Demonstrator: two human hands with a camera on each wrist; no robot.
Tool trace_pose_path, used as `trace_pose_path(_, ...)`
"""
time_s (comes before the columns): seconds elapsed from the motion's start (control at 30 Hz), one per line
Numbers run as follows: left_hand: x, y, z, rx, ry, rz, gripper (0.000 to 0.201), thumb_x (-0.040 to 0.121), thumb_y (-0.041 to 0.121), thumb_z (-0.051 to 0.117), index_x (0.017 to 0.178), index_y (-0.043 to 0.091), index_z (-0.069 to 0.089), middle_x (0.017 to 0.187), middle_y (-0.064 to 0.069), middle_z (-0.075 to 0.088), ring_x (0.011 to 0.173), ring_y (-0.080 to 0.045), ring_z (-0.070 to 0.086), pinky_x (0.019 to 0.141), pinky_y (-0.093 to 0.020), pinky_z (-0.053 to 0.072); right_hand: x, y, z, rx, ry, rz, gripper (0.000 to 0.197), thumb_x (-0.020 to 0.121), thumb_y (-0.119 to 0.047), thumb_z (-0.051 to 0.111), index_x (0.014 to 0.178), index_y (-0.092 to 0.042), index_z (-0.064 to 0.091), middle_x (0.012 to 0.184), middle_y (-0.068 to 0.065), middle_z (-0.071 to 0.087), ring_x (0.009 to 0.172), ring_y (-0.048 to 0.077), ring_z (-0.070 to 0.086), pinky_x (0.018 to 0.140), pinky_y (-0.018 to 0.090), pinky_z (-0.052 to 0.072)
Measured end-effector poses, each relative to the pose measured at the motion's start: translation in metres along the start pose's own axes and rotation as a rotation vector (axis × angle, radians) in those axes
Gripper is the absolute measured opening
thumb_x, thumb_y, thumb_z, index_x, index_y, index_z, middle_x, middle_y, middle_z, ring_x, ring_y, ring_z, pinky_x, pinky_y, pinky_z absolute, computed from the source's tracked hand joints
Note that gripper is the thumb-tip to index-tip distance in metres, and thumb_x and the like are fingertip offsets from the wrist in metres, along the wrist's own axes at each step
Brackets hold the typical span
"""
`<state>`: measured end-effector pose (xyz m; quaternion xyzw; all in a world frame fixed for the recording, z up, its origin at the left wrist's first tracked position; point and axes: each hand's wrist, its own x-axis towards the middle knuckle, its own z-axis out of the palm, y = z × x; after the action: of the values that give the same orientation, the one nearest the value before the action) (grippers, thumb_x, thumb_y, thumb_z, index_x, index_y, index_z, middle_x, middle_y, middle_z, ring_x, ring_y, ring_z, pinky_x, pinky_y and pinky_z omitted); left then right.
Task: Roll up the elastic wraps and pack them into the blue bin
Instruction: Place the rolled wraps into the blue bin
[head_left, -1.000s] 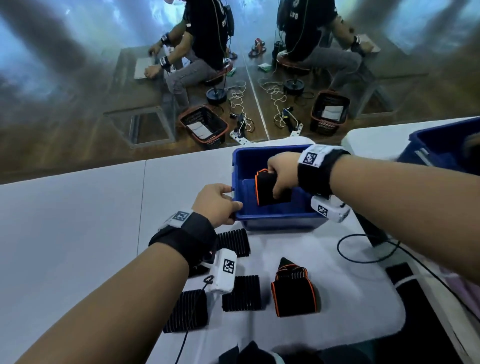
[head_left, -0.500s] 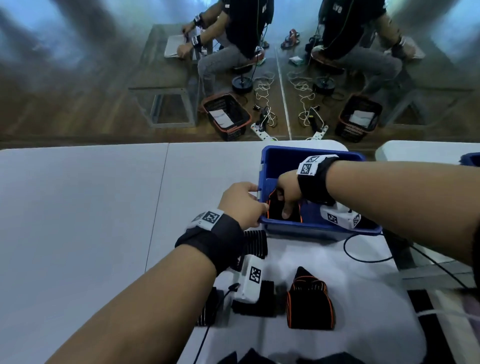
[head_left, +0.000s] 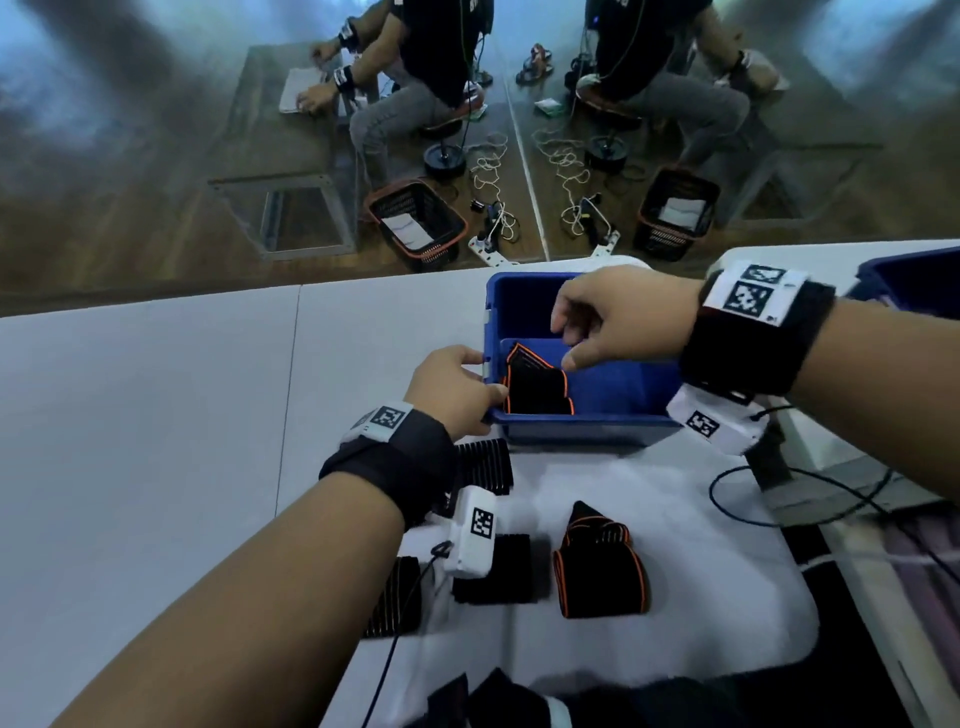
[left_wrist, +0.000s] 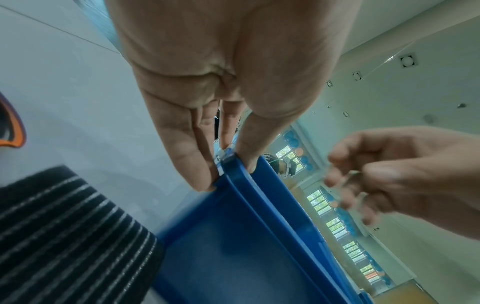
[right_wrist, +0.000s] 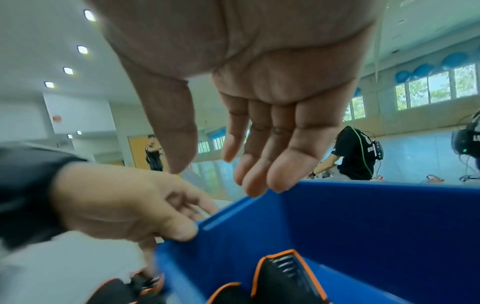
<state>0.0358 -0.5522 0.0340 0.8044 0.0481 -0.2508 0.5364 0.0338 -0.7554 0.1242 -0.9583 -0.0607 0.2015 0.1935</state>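
Lying in bin (head_left: 613, 423) — wrap (head_left: 537, 387) below hands.

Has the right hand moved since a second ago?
Yes. The right hand has risen out of the blue bin, leaving the orange-edged wrap inside.

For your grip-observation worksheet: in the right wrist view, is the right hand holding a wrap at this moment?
No. The right hand hangs open and empty above the blue bin, while the orange-edged wrap lies inside, below it.

Smooth plastic bin (head_left: 582, 431), ribbed cloth wraps (head_left: 600, 577)
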Motion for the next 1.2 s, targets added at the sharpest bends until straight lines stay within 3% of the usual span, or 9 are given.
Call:
trace_pose_path(0.13,0.000,0.003,0.001,0.012,-0.008,-0.020,0.037,0.085,0.003,0.074,0.116,0.016,0.057,0.086,-0.011,0.067,0.067,-0.030,0.067,0.066,-0.048,0.063,-0.069,-0.002,0.036,0.127,-0.120,-0.004,0.034,0.073,-0.028,0.085,0.100,-0.023,0.064,0.089,-0.009,0.069,0.067,-0.008,0.060,0.066,0.011,0.046)
trace_pose_path(0.23,-0.001,0.004,0.001,0.023,-0.008,-0.018,0.038,0.086,0.003,0.074,0.116,0.016,0.055,0.090,-0.013,0.067,0.069,-0.030,0.067,0.063,-0.044,0.063,-0.100,0.009,0.092,0.025,-0.250,0.031,0.054,0.071,-0.042,0.085,0.115,-0.027,0.057,0.109,-0.014,0.062,0.092,0.005,0.062,0.082,0.024,0.051)
trace_pose_path(0.4,-0.003,0.005,0.003,0.041,-0.008,-0.012,0.036,0.087,0.003,0.072,0.116,0.015,0.054,0.086,-0.015,0.066,0.062,-0.028,0.064,0.060,-0.044,0.063,-0.123,0.029,0.173,-0.100,-0.344,0.050,0.097,0.062,-0.055,0.083,0.143,-0.028,0.036,0.135,-0.003,0.044,0.122,0.019,0.048,0.103,0.035,0.045)
trace_pose_path(0.5,-0.005,0.007,0.003,0.050,-0.013,-0.005,0.035,0.087,0.002,0.071,0.114,0.016,0.052,0.088,-0.019,0.066,0.068,-0.031,0.064,0.070,-0.050,0.062,-0.128,0.035,0.193,-0.104,-0.243,0.080,0.092,0.068,-0.040,0.080,0.145,-0.025,0.033,0.141,0.001,0.038,0.126,0.023,0.048,0.103,0.035,0.046)
trace_pose_path(0.57,-0.005,0.007,0.003,0.045,-0.019,-0.009,0.036,0.088,0.002,0.071,0.115,0.016,0.051,0.088,-0.020,0.066,0.070,-0.030,0.062,0.067,-0.046,0.062,-0.126,0.038,0.197,-0.073,-0.197,0.106,0.087,0.070,-0.033,0.076,0.145,-0.024,0.032,0.148,0.004,0.034,0.128,0.026,0.049,0.104,0.036,0.046)
trace_pose_path(0.77,-0.008,0.008,0.003,0.040,-0.022,-0.007,0.041,0.089,0.003,0.071,0.125,0.012,0.054,0.088,-0.020,0.066,0.067,-0.028,0.063,0.072,-0.048,0.062,-0.120,0.037,0.195,-0.003,-0.199,0.160,0.085,0.073,-0.031,0.072,0.146,-0.026,0.027,0.131,0.000,0.054,0.119,0.022,0.049,0.097,0.035,0.046)
trace_pose_path(0.9,-0.009,0.010,0.001,0.042,-0.024,-0.027,0.044,0.089,0.003,0.071,0.129,0.011,0.053,0.081,-0.015,0.066,0.062,-0.028,0.063,0.057,-0.036,0.061,-0.115,0.037,0.197,-0.010,-0.178,0.185,0.059,0.068,-0.033,0.069,0.124,-0.032,0.048,0.113,-0.008,0.061,0.109,0.018,0.049,0.091,0.037,0.050)
trace_pose_path(1.07,-0.008,0.009,0.001,0.036,-0.023,-0.029,0.046,0.089,0.002,0.070,0.131,0.010,0.053,0.089,-0.019,0.067,0.064,-0.028,0.063,0.055,-0.035,0.061,-0.112,0.037,0.195,0.006,-0.159,0.195,0.050,0.067,-0.034,0.067,0.115,-0.036,0.052,0.103,-0.009,0.061,0.103,0.014,0.048,0.088,0.034,0.051)
trace_pose_path(1.2,-0.008,0.006,0.001,0.040,-0.023,-0.025,0.046,0.089,0.003,0.071,0.131,0.011,0.054,0.079,-0.014,0.067,0.059,-0.025,0.063,0.060,-0.037,0.062,-0.115,0.031,0.175,0.053,-0.162,0.161,0.048,0.066,-0.031,0.070,0.112,-0.035,0.058,0.099,-0.010,0.064,0.099,0.014,0.056,0.084,0.033,0.052)
